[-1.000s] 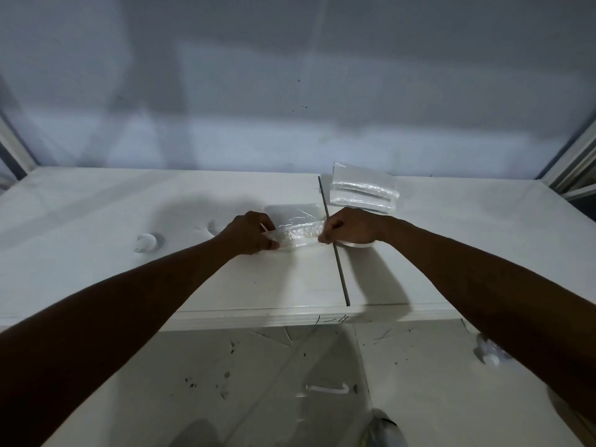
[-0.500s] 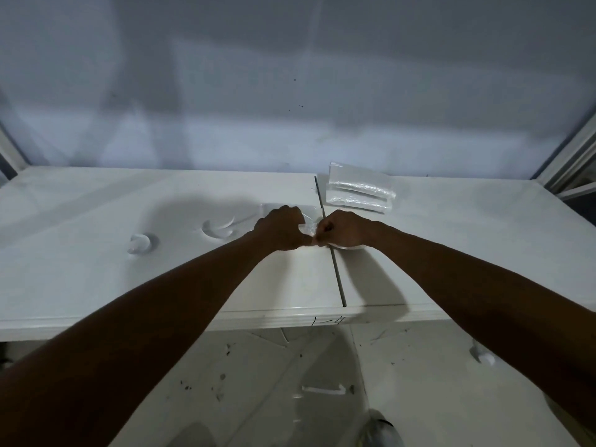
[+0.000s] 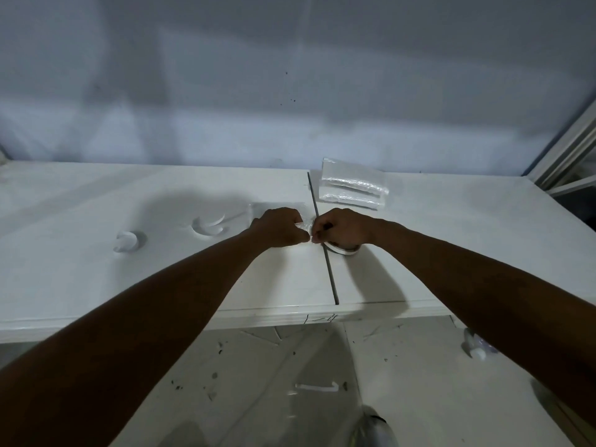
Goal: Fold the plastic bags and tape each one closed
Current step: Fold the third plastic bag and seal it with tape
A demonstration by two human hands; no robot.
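Note:
My left hand (image 3: 280,228) and my right hand (image 3: 339,228) meet knuckle to knuckle over the table's centre seam, both pinching a small folded clear plastic bag (image 3: 305,226). Only a sliver of the bag shows between the fingers. A roll of clear tape (image 3: 344,249) lies on the table, mostly hidden under my right hand. A flat clear bag (image 3: 276,206) lies just behind my left hand. A stack of folded plastic bags (image 3: 352,188) sits at the back, right of the seam.
The white table (image 3: 96,279) has a dark seam (image 3: 329,272) down its middle. Two white curved pieces (image 3: 209,226) (image 3: 127,242) lie to the left. The grey wall stands right behind. The speckled floor shows below the front edge.
One second ago my hands held the bag stretched out between them. My left hand has since moved right until it met my right hand, doubling the bag over. Little has changed in the last half second.

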